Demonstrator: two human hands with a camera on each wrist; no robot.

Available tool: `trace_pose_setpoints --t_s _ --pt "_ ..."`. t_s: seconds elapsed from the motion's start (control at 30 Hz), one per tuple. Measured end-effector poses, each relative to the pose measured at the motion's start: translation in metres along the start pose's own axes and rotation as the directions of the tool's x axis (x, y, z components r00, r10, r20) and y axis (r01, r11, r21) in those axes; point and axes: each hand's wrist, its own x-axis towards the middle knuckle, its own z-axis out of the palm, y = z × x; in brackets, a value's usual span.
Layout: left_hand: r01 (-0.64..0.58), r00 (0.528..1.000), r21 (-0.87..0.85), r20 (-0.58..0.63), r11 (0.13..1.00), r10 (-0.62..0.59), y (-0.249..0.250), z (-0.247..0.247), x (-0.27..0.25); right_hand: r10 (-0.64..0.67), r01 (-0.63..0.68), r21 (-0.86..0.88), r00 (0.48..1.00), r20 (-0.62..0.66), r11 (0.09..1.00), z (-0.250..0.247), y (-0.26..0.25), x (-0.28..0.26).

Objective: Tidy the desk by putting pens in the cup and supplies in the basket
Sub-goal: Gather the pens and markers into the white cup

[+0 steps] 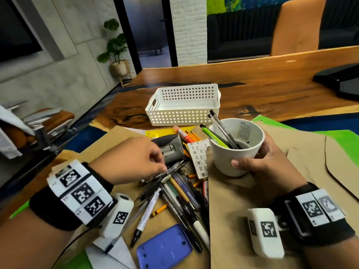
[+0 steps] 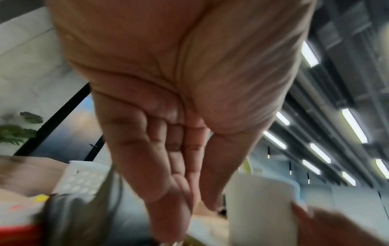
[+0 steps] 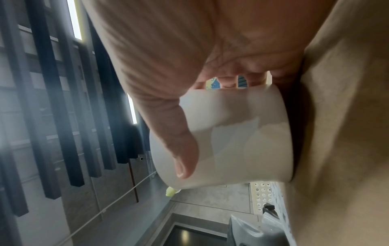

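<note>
My right hand (image 1: 248,160) grips a white cup (image 1: 225,158) that stands on brown paper, thumb on its near wall; the right wrist view shows the cup (image 3: 242,133) in the same grip. A green pen (image 1: 213,136) and black pens (image 1: 223,129) lean inside it. Left of the cup lies a heap of pens (image 1: 180,193). My left hand (image 1: 164,168) reaches down onto the heap and pinches a clear pen (image 1: 174,167) at its top. The white perforated basket (image 1: 182,113) stands behind, with nothing showing inside. The left wrist view is blurred; my left hand (image 2: 195,208) points down beside the cup (image 2: 258,208).
A grey stapler (image 1: 171,148), an orange marker (image 1: 182,134), pencils (image 1: 191,135) and a label strip (image 1: 199,160) lie between heap and basket. A purple flat device (image 1: 165,247) sits at the near edge. A black stand (image 1: 340,82) occupies the far right of the wooden desk.
</note>
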Motion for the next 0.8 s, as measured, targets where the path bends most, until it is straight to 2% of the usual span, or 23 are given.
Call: trace_pose_setpoints --t_s 0.07,0.13,0.27,0.43,0.5,0.63,0.7,0.8 --pt "0.073 0.993 0.218 0.078 0.973 -0.092 -0.010 0.015 -0.003 0.003 -0.003 -0.002 1.000 0.002 1.000 0.000 0.000 0.000" --pt "0.121 0.986 0.317 0.069 0.941 -0.150 -0.016 0.031 -0.004 -0.003 0.003 0.012 1.000 0.004 1.000 0.000 0.000 0.000" --pt "0.132 0.991 0.248 -0.029 0.960 -0.128 -0.024 0.047 -0.003 -0.013 0.013 0.025 1.000 0.011 1.000 0.000 0.002 0.002" --pt "0.062 0.998 0.175 -0.029 0.983 -0.058 -0.025 0.050 -0.005 -0.008 0.007 0.028 1.000 0.008 1.000 -0.001 0.002 0.002" --pt "0.016 0.999 0.083 -0.041 0.996 -0.012 -0.023 0.049 -0.008 -0.008 0.008 0.033 1.000 0.002 0.999 -0.002 0.003 0.002" --pt "-0.023 0.982 -0.111 -0.187 0.994 0.002 -0.025 0.037 -0.009 -0.015 0.015 0.038 1.000 0.004 0.999 -0.002 0.005 0.002" --pt "0.018 0.988 -0.085 -0.149 0.996 -0.030 -0.028 0.032 -0.009 -0.018 0.018 0.045 1.000 0.007 0.999 -0.002 0.005 0.002" --pt "0.068 0.998 0.109 0.010 0.992 -0.069 -0.031 0.037 -0.009 -0.018 0.017 0.061 1.000 0.015 0.998 -0.003 0.005 0.002"
